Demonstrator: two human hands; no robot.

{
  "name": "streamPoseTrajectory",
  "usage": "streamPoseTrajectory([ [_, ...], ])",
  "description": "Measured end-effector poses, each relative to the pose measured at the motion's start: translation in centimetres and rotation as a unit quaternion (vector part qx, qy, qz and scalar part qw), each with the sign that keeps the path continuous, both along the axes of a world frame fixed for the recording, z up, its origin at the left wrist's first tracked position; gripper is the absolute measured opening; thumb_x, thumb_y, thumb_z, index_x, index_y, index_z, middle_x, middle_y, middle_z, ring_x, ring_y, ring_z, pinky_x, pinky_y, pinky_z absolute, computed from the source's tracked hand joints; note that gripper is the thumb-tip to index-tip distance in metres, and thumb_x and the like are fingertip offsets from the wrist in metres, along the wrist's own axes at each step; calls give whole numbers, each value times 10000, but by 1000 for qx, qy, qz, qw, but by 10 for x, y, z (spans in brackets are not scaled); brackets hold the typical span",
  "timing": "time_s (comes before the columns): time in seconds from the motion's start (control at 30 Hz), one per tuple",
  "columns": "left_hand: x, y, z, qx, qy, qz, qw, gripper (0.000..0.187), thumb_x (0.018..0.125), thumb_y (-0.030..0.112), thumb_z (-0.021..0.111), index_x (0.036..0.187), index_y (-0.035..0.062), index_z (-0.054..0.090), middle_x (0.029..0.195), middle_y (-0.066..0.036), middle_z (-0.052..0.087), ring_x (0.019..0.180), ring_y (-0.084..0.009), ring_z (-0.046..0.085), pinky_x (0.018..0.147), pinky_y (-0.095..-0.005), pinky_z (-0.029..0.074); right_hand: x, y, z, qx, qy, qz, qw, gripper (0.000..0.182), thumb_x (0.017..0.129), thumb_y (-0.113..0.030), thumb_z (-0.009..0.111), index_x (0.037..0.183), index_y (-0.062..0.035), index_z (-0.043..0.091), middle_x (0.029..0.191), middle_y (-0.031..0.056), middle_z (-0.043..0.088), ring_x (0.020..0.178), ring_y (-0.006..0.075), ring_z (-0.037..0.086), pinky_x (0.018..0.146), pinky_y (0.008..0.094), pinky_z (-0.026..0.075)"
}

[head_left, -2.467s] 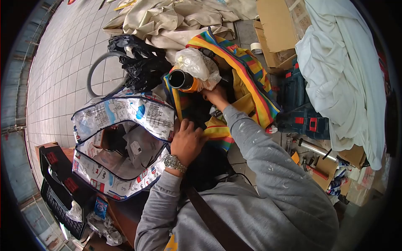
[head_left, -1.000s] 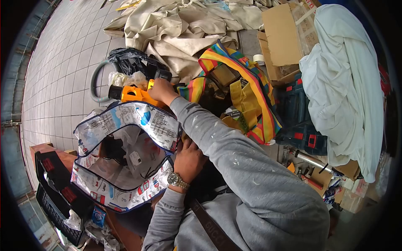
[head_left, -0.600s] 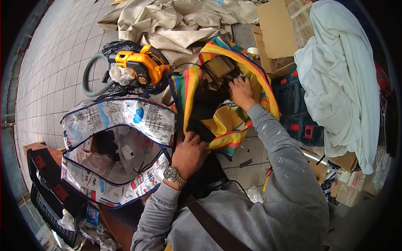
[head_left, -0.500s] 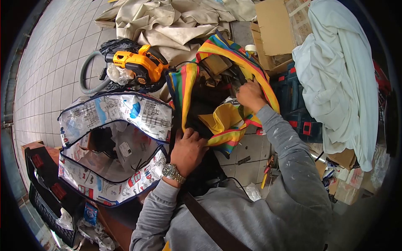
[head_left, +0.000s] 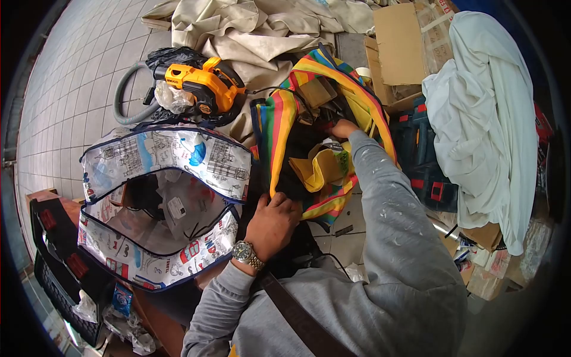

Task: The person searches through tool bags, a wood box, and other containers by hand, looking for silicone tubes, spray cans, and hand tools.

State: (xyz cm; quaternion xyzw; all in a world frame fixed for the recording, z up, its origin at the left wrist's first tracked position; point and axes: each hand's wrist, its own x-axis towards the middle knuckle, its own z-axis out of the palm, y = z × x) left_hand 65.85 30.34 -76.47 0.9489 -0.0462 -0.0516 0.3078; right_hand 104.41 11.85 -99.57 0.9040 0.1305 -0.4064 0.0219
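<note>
A rainbow-striped bag [head_left: 282,128] lies open in front of me. My left hand [head_left: 273,220], with a metal watch on its wrist, has curled fingers closed on the bag's near-left rim. Deep inside the bag is my right hand [head_left: 343,128]; its fingers are hidden among dark items I cannot make out. Near it are a brownish box-like piece [head_left: 317,93] toward the back and a folded yellow sheet-like piece [head_left: 315,171] toward the front.
Left of me stands a white printed bag [head_left: 166,146], unzipped, with plastic inside. Behind it are a yellow-black power tool [head_left: 205,86] and a grey hose [head_left: 117,98]. Dark tool cases [head_left: 419,149], a cardboard box [head_left: 399,44] and white cloth [head_left: 470,131] line the right.
My right hand has moved from the bag's right inner side deeper in, slightly left, and its fingers have gone out of sight. My left hand has stayed at the rim.
</note>
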Motion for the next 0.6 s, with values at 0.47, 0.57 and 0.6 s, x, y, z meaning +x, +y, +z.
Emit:
streamPoseTrajectory([
  [0.47, 17, -5, 0, -4, 15, -48, 999, 200, 838, 186, 636, 990, 176, 767, 997, -28, 622, 1134, -242, 546, 996, -484, 450, -88, -7, -13, 68, -201, 189, 959, 390, 944, -126, 517, 1326, -109, 592, 1282, 215, 636, 1215, 441, 576, 1011, 556, 435],
  [0.57, 17, -2, 0, 18, -8, -58, 998, 152, 856, 212, 672, 983, 138, 714, 968, -29, 623, 1099, -237, 562, 933, -435, 445, -100, 20, -35, 13, -269, 193, 943, 394, 943, -135, 523, 1334, -108, 563, 1301, 226, 613, 1232, 480, 545, 1007, 578, 431],
  [0.6, 17, -2, -1, 16, -12, -54, 998, 146, 855, 208, 675, 977, 140, 716, 965, -28, 624, 1095, -241, 562, 928, -431, 449, -111, 28, -35, -14, -334, 198, 922, 387, 937, -157, 551, 1319, -99, 562, 1289, 238, 614, 1218, 494, 547, 993, 584, 442],
])
